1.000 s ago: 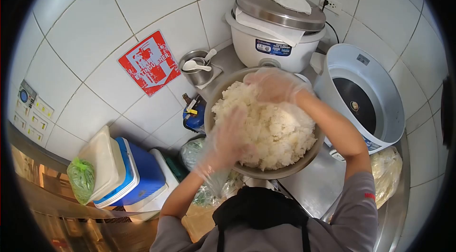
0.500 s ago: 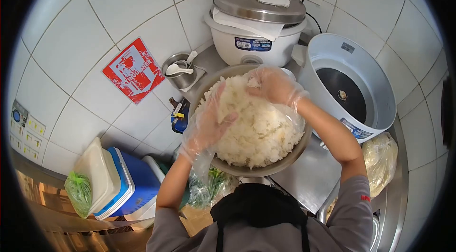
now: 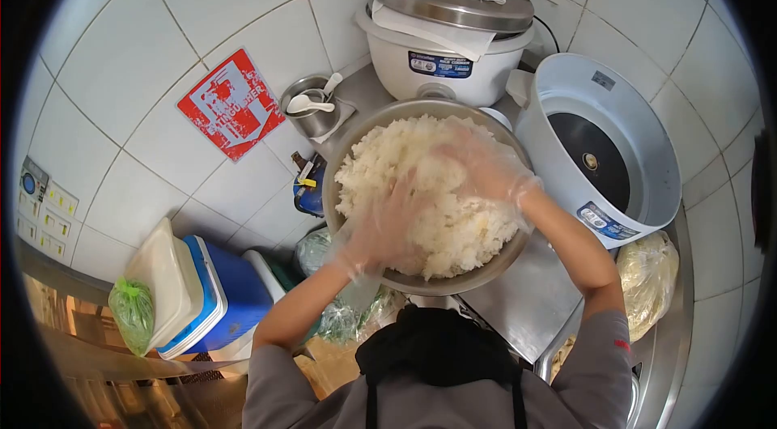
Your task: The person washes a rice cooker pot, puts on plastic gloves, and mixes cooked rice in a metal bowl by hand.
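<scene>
A heap of cooked white rice [image 3: 437, 227] fills a wide round metal pot [image 3: 340, 227] below me. Both hands wear clear plastic gloves. My left hand [image 3: 388, 227] lies over the left side of the rice, its fingers pointing up and right. My right hand [image 3: 477, 166] rests against the upper right of the heap, its fingers reaching inward. Motion smears the fingers of both hands, so I cannot make out whether they grip any rice.
Behind the pot stands a white rice cooker [image 3: 437, 65] with a metal lid and cloth. An open cooker body [image 3: 534, 146] tilts at right. A metal container [image 3: 312, 109] holds white scoops. A blue cooler [image 3: 235, 299] is lower left; a bag [image 3: 647, 279] lies at right.
My left hand has moved right and down across the rice. The right hand has shifted slightly down. The heap's surface looks reshaped, and the whole view has tilted a little.
</scene>
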Tool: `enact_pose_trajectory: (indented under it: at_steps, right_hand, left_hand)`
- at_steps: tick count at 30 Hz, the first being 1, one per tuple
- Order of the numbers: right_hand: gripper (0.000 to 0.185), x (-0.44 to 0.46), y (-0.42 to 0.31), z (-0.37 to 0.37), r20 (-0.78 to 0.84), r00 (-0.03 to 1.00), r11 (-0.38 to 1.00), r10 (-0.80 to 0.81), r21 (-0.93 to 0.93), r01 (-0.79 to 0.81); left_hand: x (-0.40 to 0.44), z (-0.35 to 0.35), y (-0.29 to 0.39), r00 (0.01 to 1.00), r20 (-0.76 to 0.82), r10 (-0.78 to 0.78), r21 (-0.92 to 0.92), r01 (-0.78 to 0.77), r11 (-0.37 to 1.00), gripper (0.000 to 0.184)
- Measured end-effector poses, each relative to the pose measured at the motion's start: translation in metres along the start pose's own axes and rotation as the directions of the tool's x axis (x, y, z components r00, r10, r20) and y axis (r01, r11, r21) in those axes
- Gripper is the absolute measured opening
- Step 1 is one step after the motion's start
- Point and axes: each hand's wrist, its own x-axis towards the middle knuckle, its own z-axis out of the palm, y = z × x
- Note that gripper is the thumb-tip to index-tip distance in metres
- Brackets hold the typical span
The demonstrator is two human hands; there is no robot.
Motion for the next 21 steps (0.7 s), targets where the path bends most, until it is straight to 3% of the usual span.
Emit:
enact_pose_trajectory:
  at_steps: [4, 6, 7, 9, 12, 13, 15, 18, 19, 21]
  right_hand:
    - [0.055, 0.027, 0.035, 0.005, 0.000, 1.000, 0.950, 0.031, 0.311, -0.030]
    - [0.052, 0.035, 0.041, -0.011, 0.187, 0.970, 0.889, 0.157, 0.401, -0.221]
    - [0.051, 0.036, 0.043, -0.020, 0.278, 0.937, 0.846, 0.211, 0.427, -0.318]
    - [0.050, 0.033, 0.043, -0.029, 0.201, 0.964, 0.848, 0.173, 0.468, -0.249]
    - [0.048, 0.025, 0.032, -0.049, 0.090, 0.995, 0.864, 0.045, 0.497, -0.084]
    - [0.047, 0.023, 0.027, -0.055, 0.055, 0.998, 0.866, -0.008, 0.499, -0.020]
    - [0.051, 0.023, 0.023, -0.061, 0.136, 0.990, 0.835, -0.047, 0.549, -0.036]
    - [0.052, 0.022, 0.030, -0.055, 0.196, 0.981, 0.756, -0.012, 0.643, -0.119]
    - [0.051, 0.024, 0.035, -0.049, 0.207, 0.978, 0.721, 0.014, 0.676, -0.153]
    - [0.047, 0.027, 0.044, -0.033, 0.098, 0.994, 0.814, 0.048, 0.573, -0.096]
  left_hand:
    - [0.026, 0.020, -0.032, 0.992, -0.129, 0.017, -0.027, -0.021, 0.999, 0.072]
    - [0.030, 0.018, -0.047, 0.975, -0.193, 0.108, -0.020, -0.114, 0.993, 0.069]
    - [0.032, 0.014, -0.050, 0.978, -0.205, 0.037, -0.132, -0.065, 0.989, 0.066]
    - [0.034, 0.000, -0.049, 0.974, -0.202, -0.103, -0.352, 0.026, 0.936, 0.061]
    - [0.030, -0.015, -0.048, 0.945, -0.266, -0.190, -0.369, 0.082, 0.926, 0.047]
    - [0.029, -0.022, -0.046, 0.955, -0.216, -0.202, -0.404, 0.101, 0.909, 0.044]
    - [0.027, -0.036, -0.039, 0.969, -0.113, -0.218, -0.471, 0.141, 0.871, 0.042]
    - [0.020, -0.058, -0.015, 0.951, 0.129, -0.281, -0.264, 0.306, 0.915, 0.042]
    - [0.016, -0.058, -0.013, 0.974, 0.075, -0.213, -0.233, 0.225, 0.946, 0.046]
    - [0.002, -0.052, -0.006, 0.998, -0.019, -0.068, -0.157, 0.064, 0.986, 0.052]
